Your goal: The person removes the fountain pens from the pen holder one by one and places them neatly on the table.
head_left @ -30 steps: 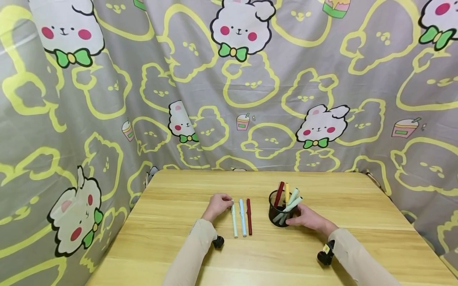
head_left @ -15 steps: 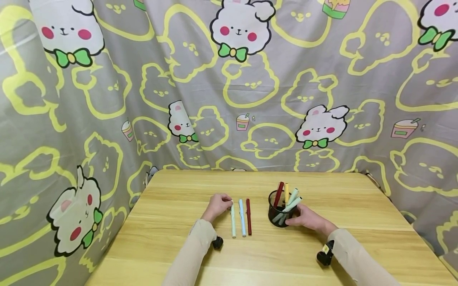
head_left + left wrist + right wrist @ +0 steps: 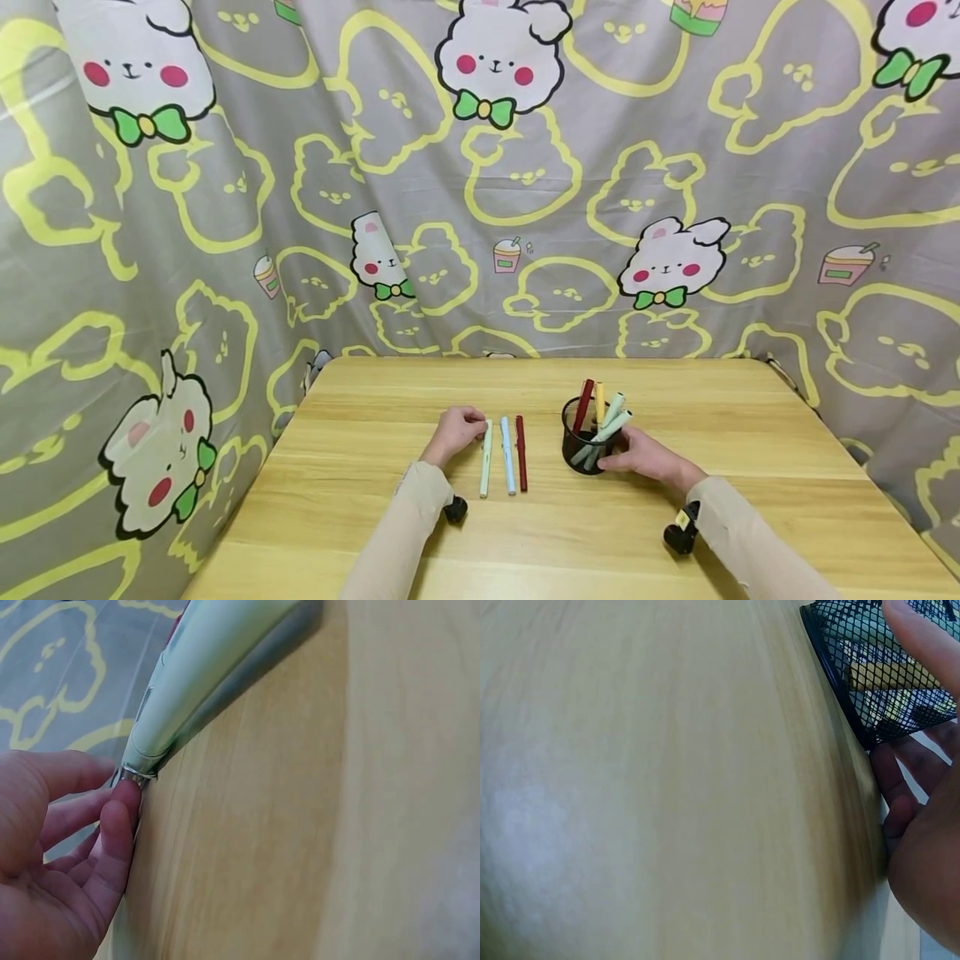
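The slim pale green pen with a clip (image 3: 485,467) lies on the table just beside your left hand (image 3: 455,433). Its near end has swung to the left over the last second, while its far end stays at your fingertips. So it now slants away from the slim light blue pen (image 3: 507,454), and the gap between them widens towards you; as I judge it, the green pen is now a little less in line with its neighbours. The slim dark red pen (image 3: 521,458) lies just beyond the blue one, nearly parallel with it, and neither is touched.

Your left hand is nearly closed, thumb and fingertips pinching the green pen's far end. Your right hand is partly closed and curved round the side of the round black wire-mesh pen cup (image 3: 567,442), thumb on the mesh and fingers on the other side. The cup stands upright, and in it lean a dark red barrel (image 3: 582,407), a yellow barrel (image 3: 599,403) and two pale green barrels (image 3: 615,427).

Under all this is the light wood-grain table (image 3: 390,392), with a grey cartoon-print curtain (image 3: 420,187) behind it.
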The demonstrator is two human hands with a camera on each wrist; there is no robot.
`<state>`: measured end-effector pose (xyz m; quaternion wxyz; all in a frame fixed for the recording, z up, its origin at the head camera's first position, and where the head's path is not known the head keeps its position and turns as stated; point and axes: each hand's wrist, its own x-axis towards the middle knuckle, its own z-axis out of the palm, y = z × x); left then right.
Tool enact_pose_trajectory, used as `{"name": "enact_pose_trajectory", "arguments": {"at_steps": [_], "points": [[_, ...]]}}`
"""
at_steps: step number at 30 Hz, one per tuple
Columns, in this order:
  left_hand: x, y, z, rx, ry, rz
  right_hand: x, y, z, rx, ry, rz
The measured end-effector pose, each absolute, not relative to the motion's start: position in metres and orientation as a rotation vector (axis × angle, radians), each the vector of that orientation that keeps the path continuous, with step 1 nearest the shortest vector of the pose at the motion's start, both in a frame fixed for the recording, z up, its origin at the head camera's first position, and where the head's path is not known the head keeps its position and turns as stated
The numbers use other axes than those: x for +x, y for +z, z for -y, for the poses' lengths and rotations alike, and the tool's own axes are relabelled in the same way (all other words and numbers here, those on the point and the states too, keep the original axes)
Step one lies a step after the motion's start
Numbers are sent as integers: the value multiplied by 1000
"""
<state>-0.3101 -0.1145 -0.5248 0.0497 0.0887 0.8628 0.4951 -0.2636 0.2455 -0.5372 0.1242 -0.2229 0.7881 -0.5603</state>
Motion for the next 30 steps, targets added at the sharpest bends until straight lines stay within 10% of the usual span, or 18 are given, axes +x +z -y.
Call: {"name": "enact_pose_trajectory", "arguments": {"at_steps": [30], "points": [[-272, -468, 20, 712, 1707, -2393, -265, -538, -246, -661, -1564, -2329]]}}
